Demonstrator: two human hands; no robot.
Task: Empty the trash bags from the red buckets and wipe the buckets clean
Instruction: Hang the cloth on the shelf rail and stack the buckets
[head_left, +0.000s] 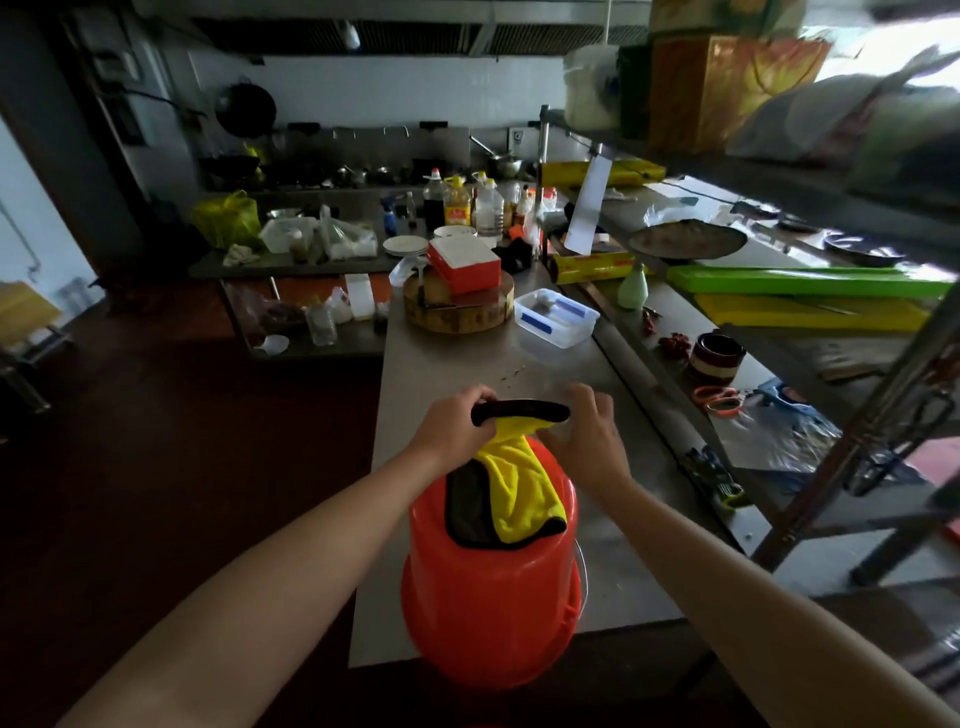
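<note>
right by the person, a red bucket (491, 582) stands upside down at the near edge of the steel tabletop (441, 364). its flat bottom faces up. a thin metal handle hangs down its right side. a yellow and black cloth (519, 488) lies over the top of the bucket and runs up to both hands. the left hand (457, 423) is closed tight on the left end of the cloth's rolled black edge. the right hand (587, 431) has its fingers curled on the right end of that edge. the edge is stretched between the two hands, just past the bucket's far side. both arms are bare.

a bit further on, a few small crumbs lie on the tabletop. on the steel shelf to the right lie orange scissors (719, 400) and a dark cup (717, 358). further back sits a clear tub (556, 325) with blue bits inside. near it, to the left, is a round wood block (460, 312) with a red box (464, 265) on top. behind those are white plates (405, 245) and a bunch of bottles (457, 205). far off on the left is a yellow bag (228, 218), and a black wok (245, 110) hangs on the back wall.
</note>
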